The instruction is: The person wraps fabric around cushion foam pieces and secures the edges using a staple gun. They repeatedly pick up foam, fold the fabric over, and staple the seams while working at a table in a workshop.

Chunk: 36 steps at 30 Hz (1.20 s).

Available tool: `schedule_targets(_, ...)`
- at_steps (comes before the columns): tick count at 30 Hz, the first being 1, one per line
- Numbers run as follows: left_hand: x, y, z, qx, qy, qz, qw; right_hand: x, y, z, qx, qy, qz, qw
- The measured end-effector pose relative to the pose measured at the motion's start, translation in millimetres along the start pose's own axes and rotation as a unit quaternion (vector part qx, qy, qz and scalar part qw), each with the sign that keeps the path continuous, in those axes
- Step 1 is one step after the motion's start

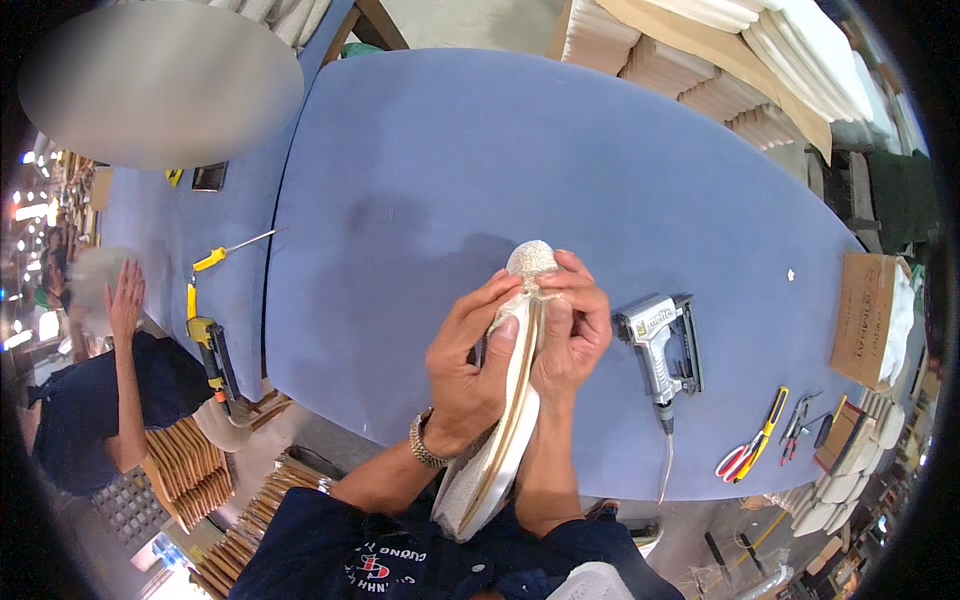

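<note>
Both hands grip an upholstered panel, held on edge in front of my chest. It has pale textured fabric, a white underside and a thin brown board edge along its side. My left hand presses its thumb on the fabric near the far end, fingers wrapped round the outer side. Opposite it, my right hand pinches the fabric at the rounded tip, thumb close to the seam. What lies under the fingertips is hidden. To the right, a silver staple gun with an air hose lies on the blue-covered table.
Scissors, a yellow cutter and pliers lie near right. A cardboard box stands at the right edge. On the left table are a yellow screwdriver and another staple gun, beside a co-worker's arm.
</note>
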<state>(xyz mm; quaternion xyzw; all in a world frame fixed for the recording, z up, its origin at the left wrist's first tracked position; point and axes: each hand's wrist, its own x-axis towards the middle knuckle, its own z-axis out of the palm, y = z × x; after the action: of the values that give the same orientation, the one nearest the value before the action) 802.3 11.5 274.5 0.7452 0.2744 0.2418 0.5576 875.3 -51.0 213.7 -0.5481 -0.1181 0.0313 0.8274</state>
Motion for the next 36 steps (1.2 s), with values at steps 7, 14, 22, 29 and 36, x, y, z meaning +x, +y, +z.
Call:
schedule_targets(7,1,-3,-7,-0.051,0.055,-0.048,0.996,3,-10,25,0.046,0.013,0.004,0.999)
schedule_targets(14,14,1,-15,-0.117,0.042,-0.108,0.986,24,-10,20,-0.134,-0.127,0.018,0.983)
schedule_targets(22,34,15,-35,-0.297,0.014,-0.269,0.916,28,1,20,-0.122,-0.151,0.05,0.98)
schedule_targets(29,33,4,-35,-0.33,0.058,-0.272,0.902,34,-4,35,-0.097,-0.154,0.071,0.981)
schedule_targets(36,29,-4,-22,-0.251,0.121,-0.201,0.939,30,11,46,-0.107,-0.132,0.026,0.985)
